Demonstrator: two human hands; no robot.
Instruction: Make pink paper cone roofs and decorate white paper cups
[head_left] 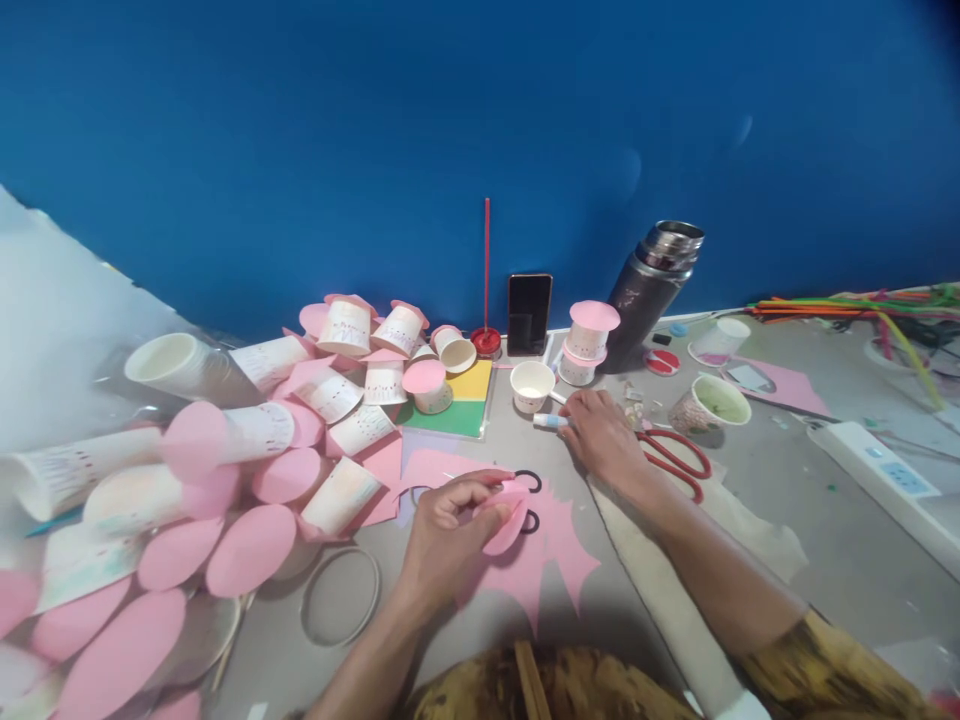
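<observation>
My left hand (457,530) pinches a folded round piece of pink paper (506,538) between thumb and fingers. Two black curled strips (534,522) show at the paper's right side; whether they are fixed to it I cannot tell. Below lies a jagged pink paper scrap (555,570). My right hand (604,435) rests on the table with its fingers closed at the end of a small white-and-blue tube (550,421); the fingertips are partly hidden. Just beyond it stands a small white paper cup (532,388). Red-handled scissors (686,462) lie beside the right wrist.
Paper cups with pink discs (251,550) crowd the left side. A dark flask (651,295), a phone (529,315) and stacked pink-topped cups (589,335) stand at the back. A patterned cup (712,405) and a power strip (885,470) are at right. A tape ring (341,597) lies front left.
</observation>
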